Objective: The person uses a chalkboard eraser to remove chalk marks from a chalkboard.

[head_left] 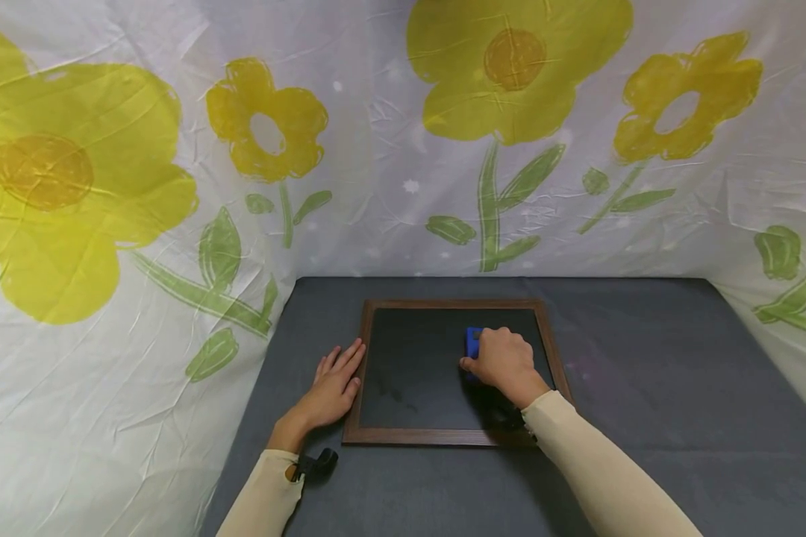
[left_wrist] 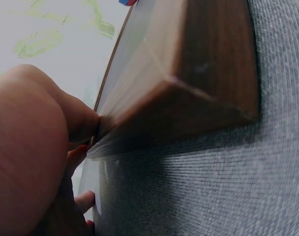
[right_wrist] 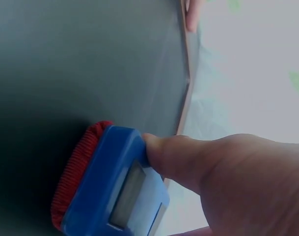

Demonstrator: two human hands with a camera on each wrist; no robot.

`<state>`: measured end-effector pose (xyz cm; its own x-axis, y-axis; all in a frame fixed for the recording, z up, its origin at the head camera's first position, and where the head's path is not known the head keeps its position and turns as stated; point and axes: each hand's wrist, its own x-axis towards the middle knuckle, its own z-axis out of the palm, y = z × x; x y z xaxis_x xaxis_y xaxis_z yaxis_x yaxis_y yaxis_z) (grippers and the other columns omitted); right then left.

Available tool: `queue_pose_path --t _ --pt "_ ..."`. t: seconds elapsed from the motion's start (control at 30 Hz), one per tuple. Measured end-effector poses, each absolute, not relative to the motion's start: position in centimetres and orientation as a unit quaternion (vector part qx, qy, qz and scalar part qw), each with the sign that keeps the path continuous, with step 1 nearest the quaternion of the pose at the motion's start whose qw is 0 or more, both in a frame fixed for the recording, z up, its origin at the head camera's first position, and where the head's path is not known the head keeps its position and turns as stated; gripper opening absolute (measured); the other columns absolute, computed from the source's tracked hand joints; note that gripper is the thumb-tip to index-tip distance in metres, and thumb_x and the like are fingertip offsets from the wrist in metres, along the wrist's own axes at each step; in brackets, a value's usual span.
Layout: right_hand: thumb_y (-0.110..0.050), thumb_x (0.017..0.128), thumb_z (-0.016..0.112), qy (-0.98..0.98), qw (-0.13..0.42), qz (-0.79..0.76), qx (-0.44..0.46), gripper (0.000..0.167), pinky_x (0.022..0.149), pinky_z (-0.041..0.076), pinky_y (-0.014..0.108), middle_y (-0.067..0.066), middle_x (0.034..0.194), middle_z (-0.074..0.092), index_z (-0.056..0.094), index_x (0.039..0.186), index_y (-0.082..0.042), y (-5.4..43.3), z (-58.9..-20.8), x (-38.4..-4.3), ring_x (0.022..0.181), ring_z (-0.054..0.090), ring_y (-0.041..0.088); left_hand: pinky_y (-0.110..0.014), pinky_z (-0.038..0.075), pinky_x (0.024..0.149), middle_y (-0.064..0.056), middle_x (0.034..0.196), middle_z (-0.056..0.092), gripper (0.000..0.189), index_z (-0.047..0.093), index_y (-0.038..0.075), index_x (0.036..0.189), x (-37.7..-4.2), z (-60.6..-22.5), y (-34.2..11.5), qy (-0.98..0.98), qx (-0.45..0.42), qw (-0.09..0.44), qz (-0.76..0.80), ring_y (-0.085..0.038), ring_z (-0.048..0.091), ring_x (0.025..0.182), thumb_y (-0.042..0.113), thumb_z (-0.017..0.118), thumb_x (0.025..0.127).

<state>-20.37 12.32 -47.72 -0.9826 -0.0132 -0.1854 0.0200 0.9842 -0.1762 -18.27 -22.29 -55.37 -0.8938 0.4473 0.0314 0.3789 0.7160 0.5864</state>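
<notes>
A small blackboard (head_left: 416, 365) in a brown wooden frame (head_left: 430, 436) lies flat on the dark table. My right hand (head_left: 507, 362) grips a blue board eraser (right_wrist: 107, 182) over the right half of the board. In the right wrist view the thumb presses against the eraser's blue body, and its red ribbed pad (right_wrist: 75, 177) faces the board surface. My left hand (head_left: 332, 388) rests beside the frame's left side, fingers stretched out. From the left wrist view, its thumb (left_wrist: 83, 118) touches the frame's edge. Faint dark smudges (head_left: 396, 395) show on the board's lower left.
Grey cloth covers the table (head_left: 672, 403) all around the board. White fabric with yellow flowers (head_left: 265, 119) hangs behind and at the sides. Each wrist wears a dark camera strap, such as the left one (head_left: 316, 464).
</notes>
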Motion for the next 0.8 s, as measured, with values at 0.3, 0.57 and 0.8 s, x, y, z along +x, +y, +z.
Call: queue_pose_path --t 0.3,0.57,0.8 --pt "-0.054 0.092 0.084 0.989 0.104 -0.103 0.025 0.070 0.062 0.060 0.050 0.022 0.098 0.071 0.072 0.126 0.005 16.2 -47.0 -20.0 0.076 0.068 0.034 -0.081 0.007 0.127 -0.018 0.183 0.022 0.065 0.027 0.002 0.173 -18.3 -55.5 -22.4 0.926 0.218 0.060 0.304 -0.059 0.013 0.165 0.010 0.050 0.113" --pt "-0.053 0.092 0.085 0.985 0.128 -0.105 0.046 0.072 0.067 0.060 0.054 0.023 0.100 0.071 0.072 0.130 0.007 18.9 -46.7 -19.9 0.081 0.070 0.038 -0.080 0.006 0.128 -0.016 0.183 0.020 0.066 0.025 0.004 0.174 -18.3 -55.6 -22.4 0.929 0.213 0.068 0.296 -0.057 0.011 0.166 0.009 0.051 0.114" --pt "-0.053 0.092 0.084 0.983 0.146 -0.100 0.052 0.075 0.069 0.060 0.054 0.023 0.099 0.070 0.070 0.131 0.009 20.3 -46.1 -19.8 0.082 0.068 0.036 -0.081 0.006 0.128 -0.017 0.183 0.021 0.065 0.026 0.003 0.174 -18.2 -55.4 -22.4 0.927 0.214 0.063 0.301 -0.058 0.012 0.166 0.009 0.051 0.114"
